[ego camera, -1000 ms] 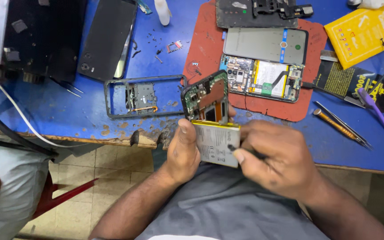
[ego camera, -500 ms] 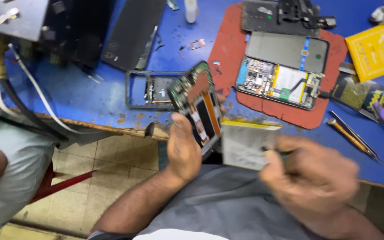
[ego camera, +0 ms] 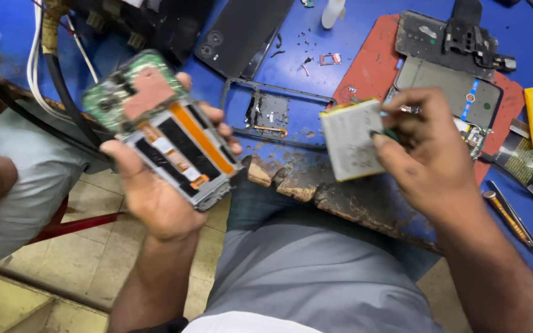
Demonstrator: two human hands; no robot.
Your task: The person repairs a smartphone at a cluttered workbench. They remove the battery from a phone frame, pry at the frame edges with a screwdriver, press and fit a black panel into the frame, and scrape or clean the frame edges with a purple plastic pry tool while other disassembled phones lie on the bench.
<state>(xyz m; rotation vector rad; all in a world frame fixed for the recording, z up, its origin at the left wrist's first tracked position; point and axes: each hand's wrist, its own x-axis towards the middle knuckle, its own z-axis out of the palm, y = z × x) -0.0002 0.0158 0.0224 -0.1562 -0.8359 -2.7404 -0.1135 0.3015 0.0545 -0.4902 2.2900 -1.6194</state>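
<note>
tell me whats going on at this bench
A person seated at a blue workbench has an opened phone body in the left hand, its circuit board and orange strip exposed. The right hand holds a flat whitish battery, apart from the phone, above the bench's worn edge. On the bench lie a bare phone frame, a black back cover and another opened phone on a red mat.

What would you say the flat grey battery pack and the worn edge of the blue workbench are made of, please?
The battery pack in the right hand looks wrapped in matte grey foil or film, with a yellowish strip on top; the material is uncertain. The workbench edge looks like wood under blue paint: chipped, with rough brown fibres exposed.
</note>
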